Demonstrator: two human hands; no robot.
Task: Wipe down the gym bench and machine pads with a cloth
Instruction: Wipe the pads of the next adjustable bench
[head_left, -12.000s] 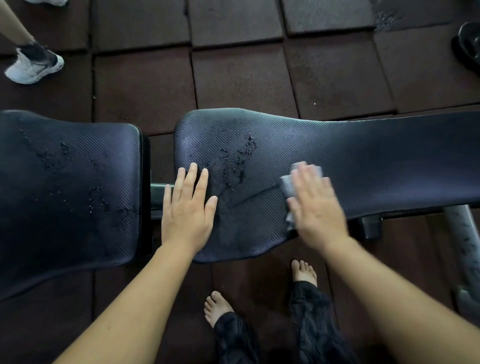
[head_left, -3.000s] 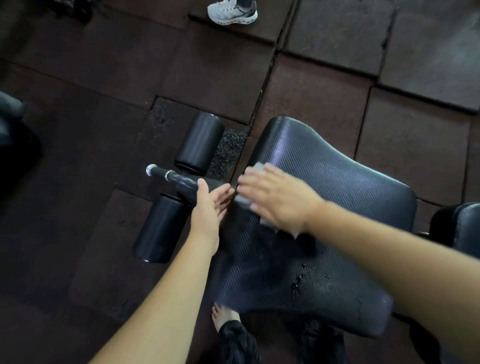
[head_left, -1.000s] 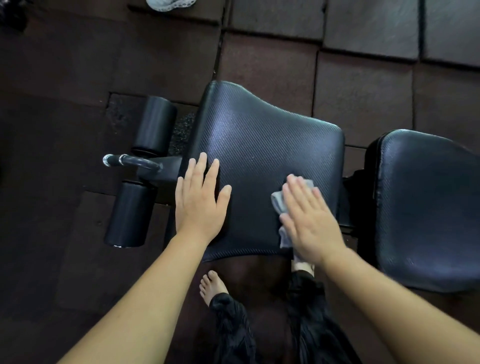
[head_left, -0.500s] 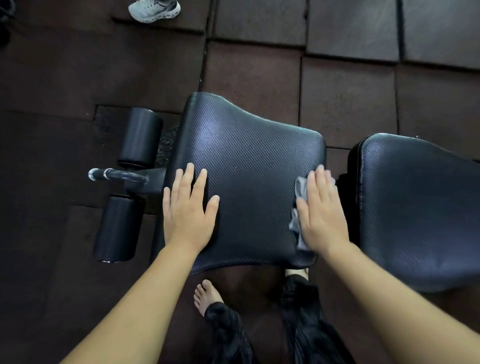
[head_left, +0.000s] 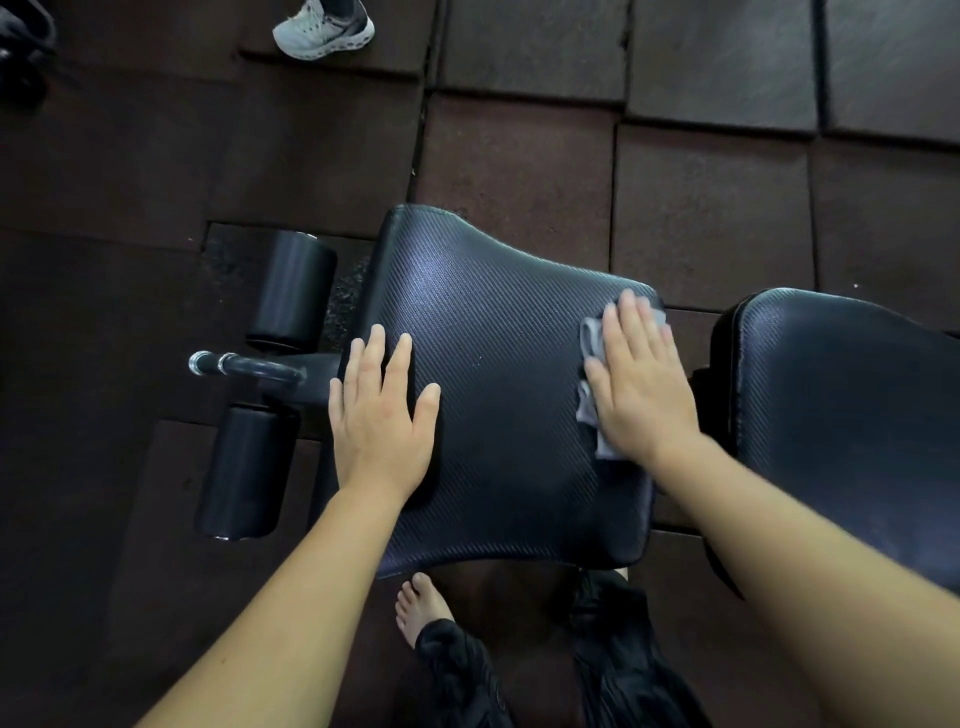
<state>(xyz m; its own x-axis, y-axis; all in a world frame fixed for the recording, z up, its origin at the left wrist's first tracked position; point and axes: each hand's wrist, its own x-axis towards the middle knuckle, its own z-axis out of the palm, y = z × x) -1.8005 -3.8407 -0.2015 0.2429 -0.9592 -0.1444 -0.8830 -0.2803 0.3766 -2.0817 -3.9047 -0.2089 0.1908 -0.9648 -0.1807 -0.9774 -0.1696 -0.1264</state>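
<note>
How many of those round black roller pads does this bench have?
2. The far roller sits beyond the metal bar; the near roller sits on its near side, both left of the seat pad. Any under the bench would be hidden.

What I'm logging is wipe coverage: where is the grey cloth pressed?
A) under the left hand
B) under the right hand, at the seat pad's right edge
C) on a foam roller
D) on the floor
B: the right hand presses the grey cloth at the right edge of the seat pad.

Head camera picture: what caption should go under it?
The right hand presses a grey cloth onto the seat pad while the left hand rests flat on it.
</note>
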